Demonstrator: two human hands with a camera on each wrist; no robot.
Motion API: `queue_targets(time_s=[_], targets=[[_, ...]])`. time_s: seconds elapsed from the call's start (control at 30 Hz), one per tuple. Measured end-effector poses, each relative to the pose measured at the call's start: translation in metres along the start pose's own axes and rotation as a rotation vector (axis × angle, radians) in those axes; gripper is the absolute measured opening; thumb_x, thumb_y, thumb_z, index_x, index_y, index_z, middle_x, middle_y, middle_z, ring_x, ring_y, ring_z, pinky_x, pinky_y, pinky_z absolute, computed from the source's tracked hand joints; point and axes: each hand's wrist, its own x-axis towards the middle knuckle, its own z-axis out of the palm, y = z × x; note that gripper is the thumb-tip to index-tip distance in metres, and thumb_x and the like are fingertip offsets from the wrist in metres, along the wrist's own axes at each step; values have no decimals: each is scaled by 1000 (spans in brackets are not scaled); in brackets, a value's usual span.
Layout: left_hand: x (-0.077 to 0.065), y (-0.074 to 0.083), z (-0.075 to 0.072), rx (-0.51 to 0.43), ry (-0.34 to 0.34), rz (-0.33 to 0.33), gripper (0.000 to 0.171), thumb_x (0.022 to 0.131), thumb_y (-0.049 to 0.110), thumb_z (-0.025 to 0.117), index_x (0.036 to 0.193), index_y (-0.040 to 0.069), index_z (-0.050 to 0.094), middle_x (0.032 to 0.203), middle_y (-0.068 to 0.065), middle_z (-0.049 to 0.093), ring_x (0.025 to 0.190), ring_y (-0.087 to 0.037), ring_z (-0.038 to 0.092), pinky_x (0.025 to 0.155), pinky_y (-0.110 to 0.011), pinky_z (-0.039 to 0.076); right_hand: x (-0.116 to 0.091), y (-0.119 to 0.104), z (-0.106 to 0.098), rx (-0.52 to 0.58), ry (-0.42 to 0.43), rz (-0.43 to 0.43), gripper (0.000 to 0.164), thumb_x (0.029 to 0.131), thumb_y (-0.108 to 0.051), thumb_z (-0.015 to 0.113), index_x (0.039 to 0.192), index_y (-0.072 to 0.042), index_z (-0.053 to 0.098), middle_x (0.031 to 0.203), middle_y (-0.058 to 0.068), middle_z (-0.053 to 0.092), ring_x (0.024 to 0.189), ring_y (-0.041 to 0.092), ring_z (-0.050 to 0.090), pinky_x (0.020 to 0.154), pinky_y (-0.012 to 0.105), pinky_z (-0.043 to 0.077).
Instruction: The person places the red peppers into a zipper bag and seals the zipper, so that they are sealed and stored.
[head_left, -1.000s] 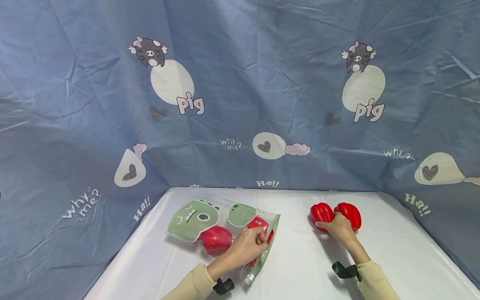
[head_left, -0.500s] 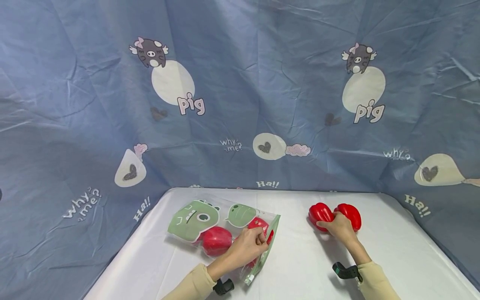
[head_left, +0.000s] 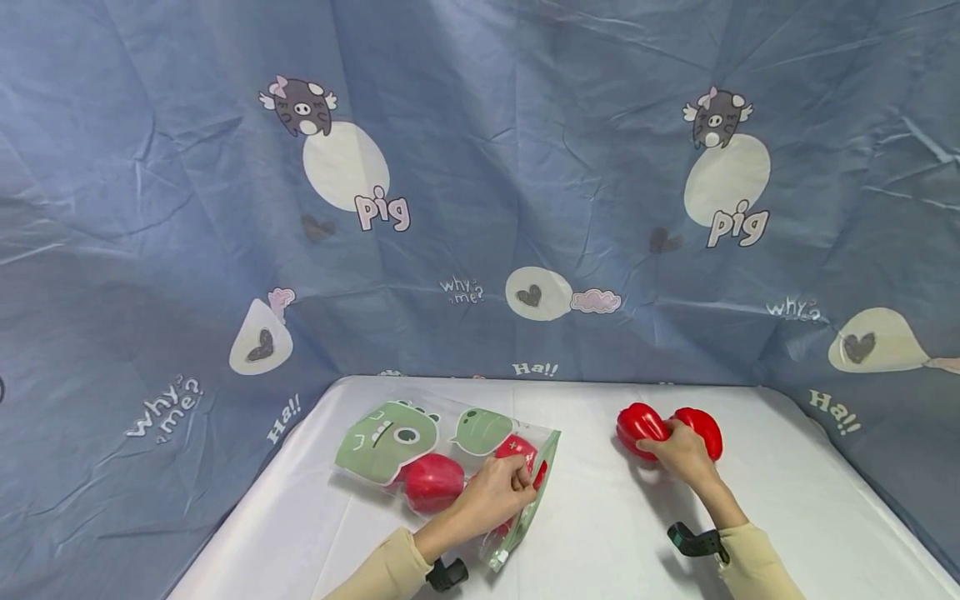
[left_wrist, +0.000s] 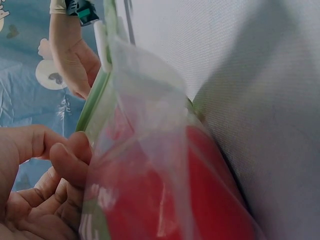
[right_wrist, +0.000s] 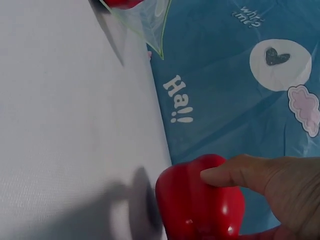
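Observation:
A clear zip bag [head_left: 480, 429] with green cartoon prints lies on the left half of the table, several red rounded things [head_left: 433, 483] inside. My left hand [head_left: 495, 492] pinches the bag near its green-edged mouth, thumb and forefinger together in the left wrist view. On the right, two red bell peppers sit side by side. My right hand [head_left: 686, 457] grips the left-hand pepper [head_left: 640, 429], its thumb across the pepper's side in the right wrist view. The other pepper [head_left: 703, 431] stands just behind that hand, partly covered by it.
A white cloth covers the table [head_left: 585, 517]. Its far edge meets a blue printed curtain [head_left: 465, 208] that also runs along both sides. The bag's white slider [head_left: 498, 558] lies at the near end of its mouth, towards the front.
My right hand has tipped the gripped pepper slightly and shifted a little, so more of a gap shows beside the other pepper. The left hand and the bag have stayed put.

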Motion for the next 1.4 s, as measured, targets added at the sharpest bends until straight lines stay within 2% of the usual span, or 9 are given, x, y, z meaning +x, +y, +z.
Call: queue_targets(time_s=[0.63, 0.93, 1.4], targets=[[0, 0, 1, 2, 10, 4, 11, 78, 8, 64, 73, 15, 57, 60, 11, 52, 53, 3, 45, 45, -16, 39, -4, -14, -4, -1, -58, -51, 72, 78, -25, 75, 129, 17, 45, 121, 35, 56, 105, 44, 57, 85, 54, 50], [0, 0, 1, 23, 17, 10, 11, 77, 8, 64, 72, 15, 58, 60, 12, 53, 54, 5, 46, 47, -16, 40, -11, -23, -6, 12, -92, -79, 71, 77, -27, 76, 129, 13, 48, 115, 29, 62, 100, 36, 60, 77, 45, 52], [0, 1, 1, 13, 8, -2, 11, 78, 8, 65, 73, 15, 58, 61, 11, 54, 54, 4, 46, 46, -16, 40, -20, -38, -8, 35, -141, -117, 72, 76, -25, 76, 133, 10, 47, 119, 27, 61, 102, 34, 60, 75, 42, 54]])
